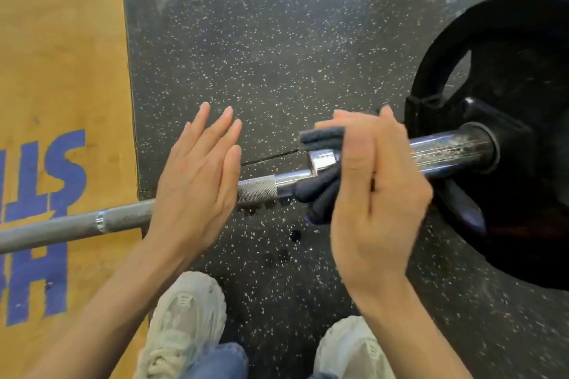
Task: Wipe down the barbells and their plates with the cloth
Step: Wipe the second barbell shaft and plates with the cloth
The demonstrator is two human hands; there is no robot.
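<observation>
Pale sneakers (184, 314) face the barbell (258, 189) — right hand (372, 194) wraps dark cloth (320, 194) round its collar, left hand (197, 181) flat-fingered, steadying.

Knurled, glossy metal barbell (258, 189), fuzzy dark cloth (320, 138) (speckled rubber floor (277, 40)).

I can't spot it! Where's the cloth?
Head view, right of centre: the cloth is wrapped over the bar, held by the right hand, beside the plate.
</observation>
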